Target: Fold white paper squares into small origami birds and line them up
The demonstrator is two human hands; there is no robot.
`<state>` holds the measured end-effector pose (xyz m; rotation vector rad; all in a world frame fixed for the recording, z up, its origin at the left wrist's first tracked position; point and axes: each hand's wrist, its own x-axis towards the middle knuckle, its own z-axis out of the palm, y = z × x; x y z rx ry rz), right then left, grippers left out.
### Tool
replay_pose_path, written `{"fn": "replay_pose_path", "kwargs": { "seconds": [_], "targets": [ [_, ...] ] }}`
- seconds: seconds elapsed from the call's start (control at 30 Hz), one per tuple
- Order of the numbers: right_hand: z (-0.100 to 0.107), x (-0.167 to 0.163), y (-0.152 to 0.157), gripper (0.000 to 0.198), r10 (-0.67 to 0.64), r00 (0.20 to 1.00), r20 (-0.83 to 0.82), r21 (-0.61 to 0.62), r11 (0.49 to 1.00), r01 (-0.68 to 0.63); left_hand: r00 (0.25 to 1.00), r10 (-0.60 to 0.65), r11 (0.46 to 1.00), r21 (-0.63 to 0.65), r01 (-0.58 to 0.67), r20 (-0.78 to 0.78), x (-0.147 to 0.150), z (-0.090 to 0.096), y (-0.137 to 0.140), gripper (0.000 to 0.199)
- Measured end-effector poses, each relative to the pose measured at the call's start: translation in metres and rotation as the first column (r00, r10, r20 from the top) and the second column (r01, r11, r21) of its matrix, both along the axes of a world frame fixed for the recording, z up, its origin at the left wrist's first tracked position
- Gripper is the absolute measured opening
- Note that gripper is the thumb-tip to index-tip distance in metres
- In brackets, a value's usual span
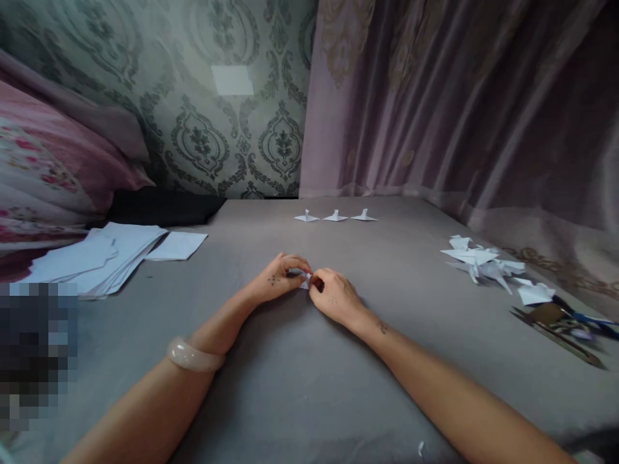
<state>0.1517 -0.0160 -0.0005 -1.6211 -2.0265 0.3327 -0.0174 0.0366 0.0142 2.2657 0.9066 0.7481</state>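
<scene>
The left hand (278,280) and right hand (337,296) are meeting over the grey table (300,374), both pinching a small white paper (304,282) between them. The fingers (294,259) are hiding much of it, so its folds are not showing clearly. A pale bangle (196,356) is circling the left forearm (159,386). Beyond the hands, three paper birds (335,217) are standing in a row, well apart from the pinched piece. To the right, a pile (476,258) of folded papers is lying in overlap, with tools (549,314) just beside its near end. To the left, a stack (106,258) of sheets is fanning out; a smaller sheet (177,246) is lying beside it, and a black cloth (164,207) is lying behind. A patterned wall (198,129) and a curtain (353,129) are bounding the scene. A scrap (420,448) is lying at the near edge.
</scene>
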Motion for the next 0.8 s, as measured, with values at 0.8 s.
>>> {"fn": "replay_pose_path", "kwargs": {
  "seconds": [0.8],
  "targets": [
    [0.002, 0.011, 0.001, 0.016, -0.011, 0.998, -0.055, 0.158, 0.987, 0.019, 0.969, 0.237, 0.967, -0.11, -0.229, 0.065, 0.017, -0.017, -0.001, 0.021]
  ]
}}
